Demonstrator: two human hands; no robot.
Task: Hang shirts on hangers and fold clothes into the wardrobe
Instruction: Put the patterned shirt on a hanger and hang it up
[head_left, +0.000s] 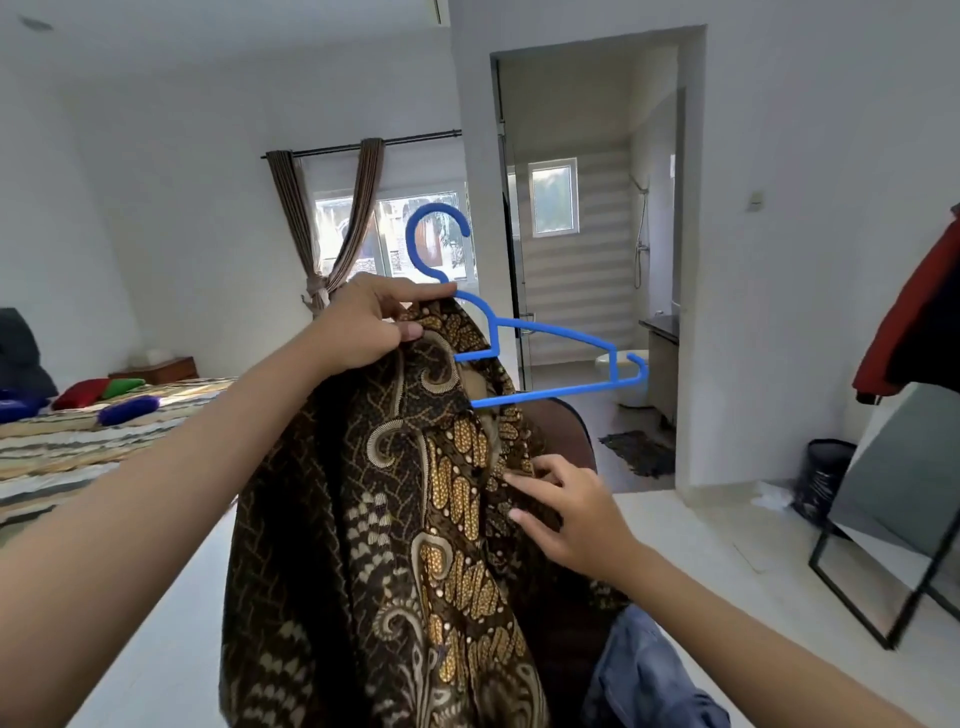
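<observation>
A brown and gold batik shirt (395, 545) hangs in front of me from a blue plastic hanger (550, 332). The hanger's left side is inside the shirt; its right arm and hook stick out bare. My left hand (363, 322) pinches the shirt's top together with the hanger at the base of the hook. My right hand (566, 512) touches the shirt's front edge lower down, fingers spread on the cloth.
A blue garment (644, 675) lies below my right arm. A bed (78, 441) with coloured cushions is at the left. A bathroom doorway (587, 260) is straight ahead. A leaning mirror (904, 509), a black bin (826, 483) and a hanging red garment (919, 312) are at the right.
</observation>
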